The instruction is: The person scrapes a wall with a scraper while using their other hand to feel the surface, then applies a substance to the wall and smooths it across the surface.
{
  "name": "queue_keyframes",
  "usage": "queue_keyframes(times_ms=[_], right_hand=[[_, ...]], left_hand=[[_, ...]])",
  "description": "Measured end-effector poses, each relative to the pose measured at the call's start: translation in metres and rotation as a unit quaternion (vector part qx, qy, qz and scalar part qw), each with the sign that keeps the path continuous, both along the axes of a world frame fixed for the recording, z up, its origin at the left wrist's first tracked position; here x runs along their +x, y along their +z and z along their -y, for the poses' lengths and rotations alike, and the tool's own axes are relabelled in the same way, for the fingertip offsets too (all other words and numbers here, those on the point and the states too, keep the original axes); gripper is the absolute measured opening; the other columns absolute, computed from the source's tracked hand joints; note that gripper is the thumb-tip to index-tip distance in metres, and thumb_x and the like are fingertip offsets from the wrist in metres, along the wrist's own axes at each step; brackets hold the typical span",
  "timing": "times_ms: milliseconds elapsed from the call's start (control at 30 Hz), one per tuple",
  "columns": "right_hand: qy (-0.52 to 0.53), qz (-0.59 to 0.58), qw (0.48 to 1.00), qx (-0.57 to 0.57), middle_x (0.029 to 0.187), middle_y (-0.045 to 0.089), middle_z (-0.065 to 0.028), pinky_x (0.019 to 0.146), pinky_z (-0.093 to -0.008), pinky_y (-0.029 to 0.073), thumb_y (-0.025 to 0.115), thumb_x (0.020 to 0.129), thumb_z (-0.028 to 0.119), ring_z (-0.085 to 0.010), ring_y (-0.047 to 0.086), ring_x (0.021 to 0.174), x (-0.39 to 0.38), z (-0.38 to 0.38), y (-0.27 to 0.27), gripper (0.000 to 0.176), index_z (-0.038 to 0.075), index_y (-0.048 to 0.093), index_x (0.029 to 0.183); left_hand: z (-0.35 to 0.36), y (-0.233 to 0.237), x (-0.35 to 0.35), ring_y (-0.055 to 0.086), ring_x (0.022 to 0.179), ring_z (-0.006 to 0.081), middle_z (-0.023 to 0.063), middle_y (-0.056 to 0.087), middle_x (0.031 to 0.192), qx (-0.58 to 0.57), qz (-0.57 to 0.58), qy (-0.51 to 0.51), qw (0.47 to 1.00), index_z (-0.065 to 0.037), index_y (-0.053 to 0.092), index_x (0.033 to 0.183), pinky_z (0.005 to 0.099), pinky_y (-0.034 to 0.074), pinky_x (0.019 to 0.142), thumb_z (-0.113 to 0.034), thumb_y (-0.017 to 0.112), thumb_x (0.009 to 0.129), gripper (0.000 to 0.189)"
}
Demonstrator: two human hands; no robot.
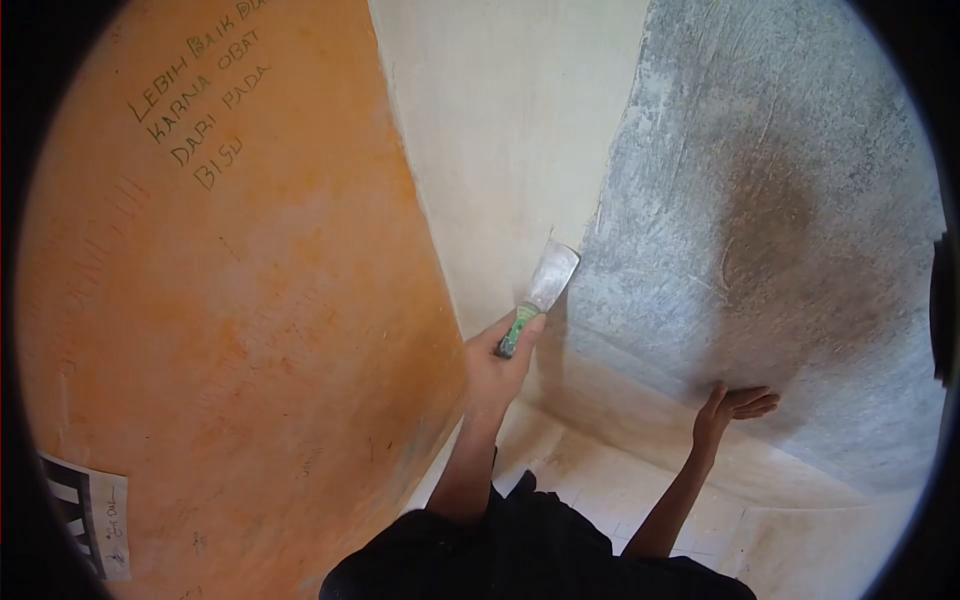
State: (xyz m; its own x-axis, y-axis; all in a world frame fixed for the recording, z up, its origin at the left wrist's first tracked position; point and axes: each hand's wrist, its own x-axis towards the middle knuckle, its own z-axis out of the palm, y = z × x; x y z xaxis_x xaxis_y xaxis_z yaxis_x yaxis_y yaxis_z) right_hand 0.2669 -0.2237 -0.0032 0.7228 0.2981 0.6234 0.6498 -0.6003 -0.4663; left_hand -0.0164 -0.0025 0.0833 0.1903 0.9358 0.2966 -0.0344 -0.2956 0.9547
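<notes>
My left hand (498, 368) is closed round the green handle of a putty knife (553, 276). The knife's wide metal blade points up and lies at the cream wall strip (510, 120), its right corner close to the edge of the rough grey wall surface (690, 200). Lower down on the right, my right hand (735, 408) is open, its fingers stretched out to the right along the lower part of the grey surface. Nothing shows in it.
An orange wall (300, 300) with green handwriting fills the left side. A black and white paper (105, 525) is on it at the lower left. White tiled floor (690, 515) shows below the walls. A dark object (942, 310) stands at the right edge.
</notes>
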Motion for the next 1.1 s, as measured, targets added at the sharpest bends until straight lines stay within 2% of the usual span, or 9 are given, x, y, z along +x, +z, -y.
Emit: queue_keyframes(times_ms=[167,333,433,633,733,867,933,1033,1100], right_hand=[[0.011,0.002,1.0,-0.008,0.154,-0.03,-0.0253,0.113,-0.0592,-0.016,0.031,0.102,0.056,-0.0438,-0.029,0.142,0.013,-0.001,-0.005,0.089,0.003,-0.021,0.151],[0.011,0.004,1.0,-0.007,0.154,-0.03,-0.026,0.112,-0.0597,-0.015,0.031,0.102,0.056,-0.0443,-0.029,0.142,0.019,0.003,-0.01,0.089,0.003,-0.021,0.151],[0.014,0.001,1.0,-0.016,0.154,-0.03,-0.0264,0.112,-0.06,-0.015,0.031,0.102,0.056,-0.0447,-0.029,0.142,0.012,0.007,-0.018,0.089,0.003,-0.021,0.151],[0.009,0.015,1.0,-0.01,0.154,-0.03,-0.0272,0.112,-0.0605,-0.015,0.032,0.102,0.055,-0.0453,-0.029,0.142,0.018,0.008,-0.015,0.088,0.004,-0.021,0.151],[0.008,0.019,1.0,-0.02,0.154,-0.029,-0.0276,0.112,-0.0608,-0.015,0.032,0.102,0.055,-0.0456,-0.029,0.142,0.015,0.003,-0.015,0.088,0.004,-0.02,0.151],[0.006,0.028,0.999,-0.026,0.154,-0.029,-0.0281,0.112,-0.0611,-0.015,0.032,0.102,0.055,-0.0461,-0.029,0.142,0.018,0.012,-0.017,0.088,0.004,-0.02,0.151],[0.003,0.029,0.999,-0.024,0.154,-0.029,-0.0282,0.112,-0.0612,-0.015,0.032,0.102,0.054,-0.0462,-0.029,0.142,0.02,0.012,-0.017,0.088,0.004,-0.02,0.151],[0.002,0.028,0.999,-0.023,0.154,-0.029,-0.0283,0.112,-0.0612,-0.015,0.032,0.102,0.054,-0.0463,-0.029,0.142,0.02,0.012,-0.018,0.088,0.004,-0.02,0.151],[0.002,0.026,0.999,-0.024,0.154,-0.03,-0.0284,0.112,-0.0611,-0.015,0.032,0.102,0.054,-0.0464,-0.029,0.141,0.02,0.011,-0.019,0.088,0.004,-0.02,0.151]], left_hand=[[0.003,0.008,-0.004,0.05,0.069,0.0037,-0.003,0.062,0.077,-0.012,0.009,0.007,1.0,0.004,0.07,0.112,0.0206,0.042,0.06,-0.019,0.07,0.093,0.031],[-0.004,0.009,0.002,0.049,0.068,0.003,-0.0033,0.06,0.075,0.008,-0.031,0.004,0.999,0.004,0.07,0.111,0.0199,0.04,0.058,-0.018,0.07,0.092,0.029],[0.002,0.005,0.0,0.046,0.066,0.0025,-0.0041,0.057,0.072,0.005,0.046,0.013,0.999,0.005,0.07,0.111,0.0196,0.038,0.057,-0.018,0.071,0.092,0.029],[-0.002,0.009,0.006,0.045,0.066,0.0027,-0.0054,0.055,0.072,-0.009,-0.022,0.017,1.0,0.005,0.07,0.11,0.0202,0.036,0.056,-0.018,0.07,0.092,0.029],[-0.001,0.002,0.007,0.045,0.065,0.0026,-0.0057,0.055,0.073,-0.002,0.036,0.029,0.999,0.005,0.07,0.109,0.0203,0.036,0.056,-0.019,0.071,0.092,0.029],[0.004,-0.01,-0.003,0.046,0.066,0.003,-0.0053,0.056,0.074,0.001,0.025,0.012,1.0,0.005,0.07,0.111,0.0207,0.037,0.056,-0.02,0.072,0.091,0.032],[0.005,-0.014,0.004,0.05,0.065,0.004,0.0025,0.062,0.07,0.072,0.0,0.032,0.997,0.004,0.07,0.109,0.0216,0.043,0.057,-0.02,0.073,0.09,0.031],[0.006,0.001,0.009,0.051,0.064,0.0045,0.0025,0.063,0.07,0.007,-0.025,0.007,1.0,0.004,0.07,0.11,0.0225,0.043,0.056,-0.018,0.074,0.089,0.03],[0.009,-0.001,0.011,0.05,0.063,0.0045,0.0021,0.062,0.069,0.027,-0.007,0.021,0.999,0.003,0.071,0.11,0.0227,0.042,0.055,-0.018,0.074,0.089,0.03]])
